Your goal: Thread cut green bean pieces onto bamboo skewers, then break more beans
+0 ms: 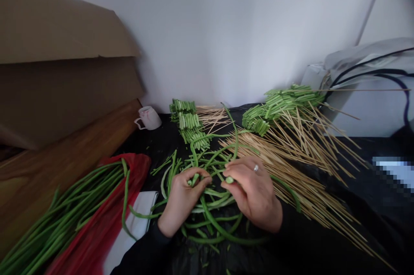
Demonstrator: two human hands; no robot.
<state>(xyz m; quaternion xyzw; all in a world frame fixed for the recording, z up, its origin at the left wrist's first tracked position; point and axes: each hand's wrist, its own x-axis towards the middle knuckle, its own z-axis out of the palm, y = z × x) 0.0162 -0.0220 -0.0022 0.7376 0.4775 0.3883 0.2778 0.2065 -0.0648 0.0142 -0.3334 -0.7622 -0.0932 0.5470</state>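
Note:
My left hand [183, 197] is closed, with short cut pieces of long green bean [194, 178] pinched between thumb and fingers. A little to its right, my right hand [255, 195], wearing a ring, grips a green bean [229, 179] whose cut end pokes out past the thumb. The two hands are slightly apart. Beneath and around them, loose long beans [223, 232] lie tangled on a black plastic cover. Behind the hands, cut bean pieces sit threaded in rows on skewers, in a left stack [189, 120] and a right stack [284, 104].
Bare bamboo skewers [291, 167] spread across the right side. At left, a red bag [140, 167] holds more long beans [80, 206], beside a white sheet [142, 203]. A white mug [150, 118], a large cardboard box [64, 50] and a clear plastic bag [365, 59] stand near the wall.

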